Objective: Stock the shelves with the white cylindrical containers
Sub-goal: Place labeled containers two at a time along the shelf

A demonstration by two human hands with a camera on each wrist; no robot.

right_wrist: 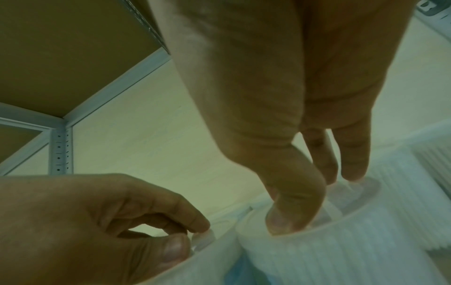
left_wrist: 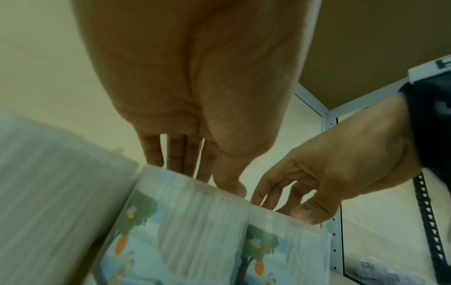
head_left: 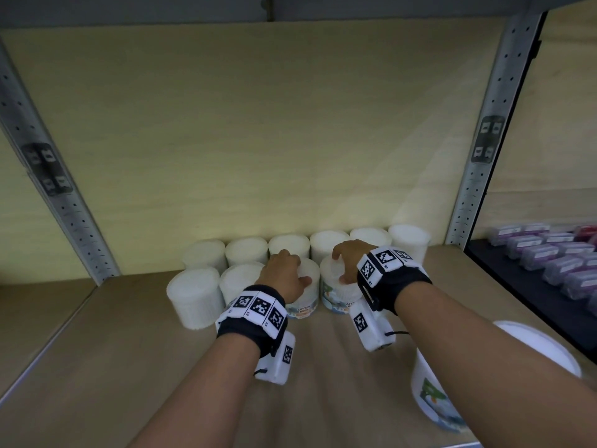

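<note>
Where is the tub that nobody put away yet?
In the head view, the loose tub lies on its side at the shelf's front right, under the right forearm, apart from the rows.

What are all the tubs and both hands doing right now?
Left hand: grips the top of a cotton bud tub.
Right hand: grips the next tub's top.
Back row tubs: upright against the wall.
Near tub: upright, apart, at the shelf's front.
</note>
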